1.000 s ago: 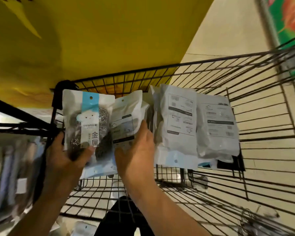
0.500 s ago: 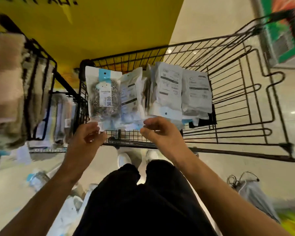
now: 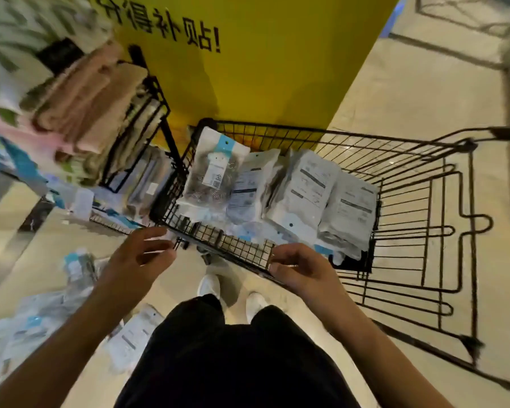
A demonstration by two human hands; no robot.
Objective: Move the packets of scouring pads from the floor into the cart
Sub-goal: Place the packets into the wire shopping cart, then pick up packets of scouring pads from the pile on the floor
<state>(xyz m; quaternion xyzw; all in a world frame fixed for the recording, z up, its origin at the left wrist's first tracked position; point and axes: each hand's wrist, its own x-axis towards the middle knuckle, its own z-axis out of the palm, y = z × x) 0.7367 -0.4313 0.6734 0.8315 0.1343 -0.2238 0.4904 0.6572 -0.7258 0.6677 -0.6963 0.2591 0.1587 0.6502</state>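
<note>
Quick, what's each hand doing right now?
Left hand: open, fingers loosely spread, holding nothing.
Right hand: open, fingers loosely curled, holding nothing.

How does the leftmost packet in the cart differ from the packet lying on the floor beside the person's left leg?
The leftmost packet in the cart stands propped on edge in a row with others; the packet on the floor lies flat and alone. The cart packet shows its front, with a blue strip at the top and grey scourers visible through it; the floor packet shows a plain white side with a dark printed label. Both are white pouches of similar shape, and neither hand touches either.
</note>
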